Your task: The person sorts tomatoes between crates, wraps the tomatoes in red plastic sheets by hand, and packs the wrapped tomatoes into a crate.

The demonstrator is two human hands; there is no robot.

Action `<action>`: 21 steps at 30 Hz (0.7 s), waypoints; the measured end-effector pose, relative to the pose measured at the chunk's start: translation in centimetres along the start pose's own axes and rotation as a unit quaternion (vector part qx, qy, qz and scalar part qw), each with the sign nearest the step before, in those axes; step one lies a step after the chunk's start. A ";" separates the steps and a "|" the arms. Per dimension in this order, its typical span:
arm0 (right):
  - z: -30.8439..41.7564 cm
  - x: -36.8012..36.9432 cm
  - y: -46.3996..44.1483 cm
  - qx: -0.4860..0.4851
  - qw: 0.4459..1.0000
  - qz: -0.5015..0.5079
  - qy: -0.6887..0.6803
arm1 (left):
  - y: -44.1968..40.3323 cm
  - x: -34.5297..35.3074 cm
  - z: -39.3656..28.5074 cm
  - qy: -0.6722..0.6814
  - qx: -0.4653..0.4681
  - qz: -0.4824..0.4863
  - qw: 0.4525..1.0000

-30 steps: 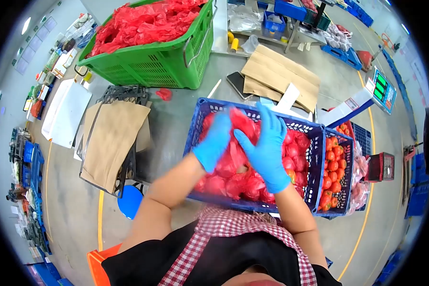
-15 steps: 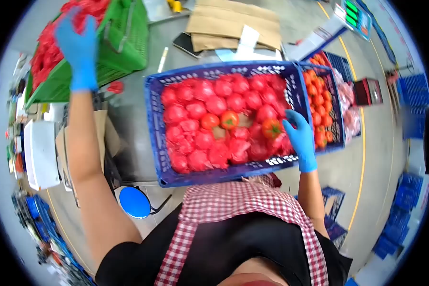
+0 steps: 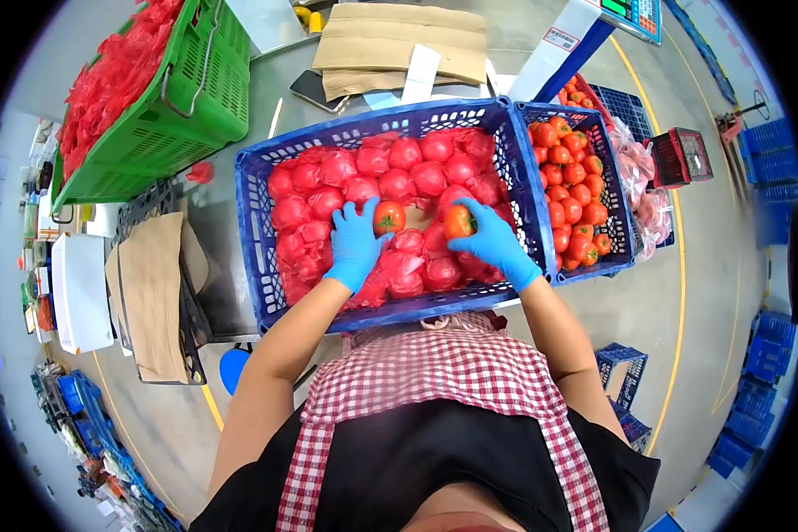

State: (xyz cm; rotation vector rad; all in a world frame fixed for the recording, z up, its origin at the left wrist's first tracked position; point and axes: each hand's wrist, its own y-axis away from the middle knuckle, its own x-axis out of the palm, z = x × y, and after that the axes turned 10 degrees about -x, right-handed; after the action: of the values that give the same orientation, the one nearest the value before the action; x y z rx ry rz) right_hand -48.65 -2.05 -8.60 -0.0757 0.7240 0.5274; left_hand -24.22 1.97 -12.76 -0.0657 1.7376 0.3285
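Within blue crate: right hand clasping orange-red, green-topped tomato; left hand spread.

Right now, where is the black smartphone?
In the head view, upper left of centre: the black smartphone lies on the metal table beyond the large blue crate, left of the brown cardboard sheets.

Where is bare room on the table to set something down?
The table is bare between the left cardboard and the big blue crate. Beyond that crate it is crowded: phone, papers, far cardboard. Inside, wrapped fruit leaves only small gaps.
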 end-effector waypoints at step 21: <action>-1.5 -6.6 5.1 -0.013 0.496 0.145 -0.856 | -0.5 1.8 0.0 -0.035 0.075 -0.059 0.995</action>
State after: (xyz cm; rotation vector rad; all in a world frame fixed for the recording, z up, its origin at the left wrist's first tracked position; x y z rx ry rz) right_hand -56.13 -0.84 -4.87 0.5299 -1.3228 0.6500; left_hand -24.45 1.74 -14.60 -0.0475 1.6766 0.1115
